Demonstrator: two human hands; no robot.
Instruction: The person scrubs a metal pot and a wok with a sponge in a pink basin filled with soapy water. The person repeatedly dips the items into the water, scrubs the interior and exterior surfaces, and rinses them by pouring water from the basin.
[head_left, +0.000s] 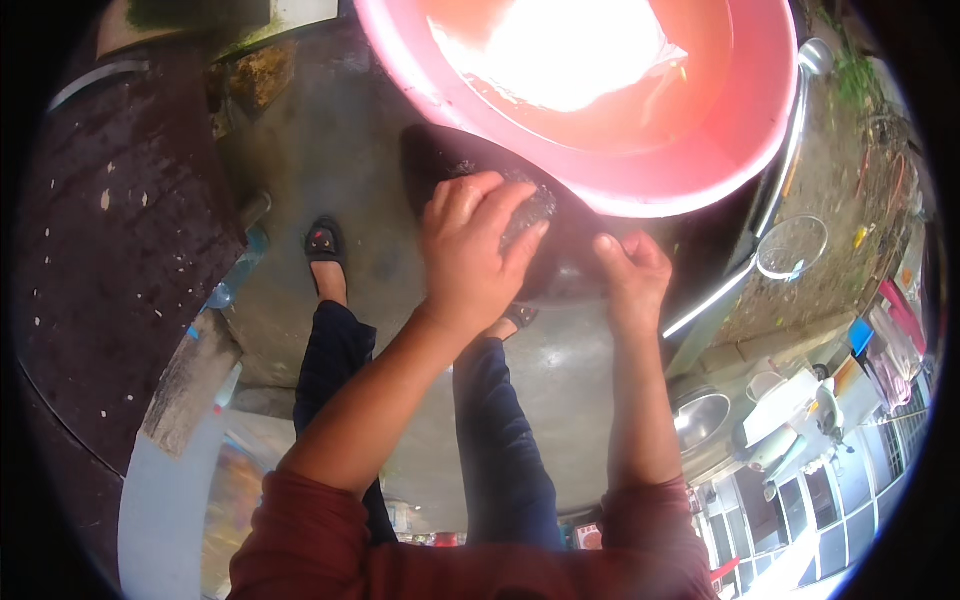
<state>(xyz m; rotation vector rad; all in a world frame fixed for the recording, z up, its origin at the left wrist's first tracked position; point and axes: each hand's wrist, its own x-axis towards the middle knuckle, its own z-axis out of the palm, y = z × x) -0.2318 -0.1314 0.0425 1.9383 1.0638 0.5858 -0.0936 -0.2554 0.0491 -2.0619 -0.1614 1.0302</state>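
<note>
My left hand (469, 247) is curled over a shiny mesh scouring pad (541, 201), probably steel wool, and presses it against a dark, curved pan (562, 262) that looks like a wok. The fingers partly cover the pad. My right hand (637, 270) pinches the pan's right edge between thumb and fingers. Just beyond, a large pink plastic basin (652, 196) holds water with strong white glare on it. The pan's far edge overlaps the basin's near rim in view; whether they touch, I cannot tell.
A dark brown surface (120, 247) with pale specks fills the left side, a plastic bottle (244, 270) by its edge. To the right are a metal ladle (816, 56), a round hoop (791, 276) and a metal bowl (705, 424). My shoe (324, 241) stands on wet-looking concrete (420, 382).
</note>
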